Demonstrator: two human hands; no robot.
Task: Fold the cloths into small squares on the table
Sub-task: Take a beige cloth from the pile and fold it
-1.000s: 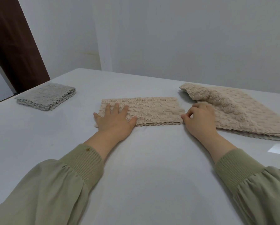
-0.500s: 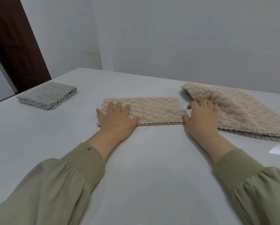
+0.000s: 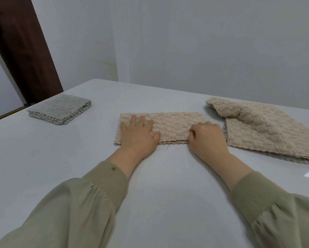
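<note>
- Folded beige cloth [image 3: 169, 125] is lying as a long strip at frame centre on the counter [image 3: 168, 185].
- Left hand [image 3: 137, 136] is pressing flat, fingers straight, on its left end.
- Right hand [image 3: 208, 140] is curling fingers and thumb on the right end, apparently pinching the edge.
- Fabric is looking soft, light and limp, so the layers are likely shifting. Best hold is both right corners together, left end pinned.
- Grey folded cloth [image 3: 60, 111] is sitting upper left.

beige cloth pile [image 3: 268, 133]: cut by right edge | right hand [image 3: 208, 138] fingertips: hidden, curled at folded cloth [image 3: 171, 126] end
</note>
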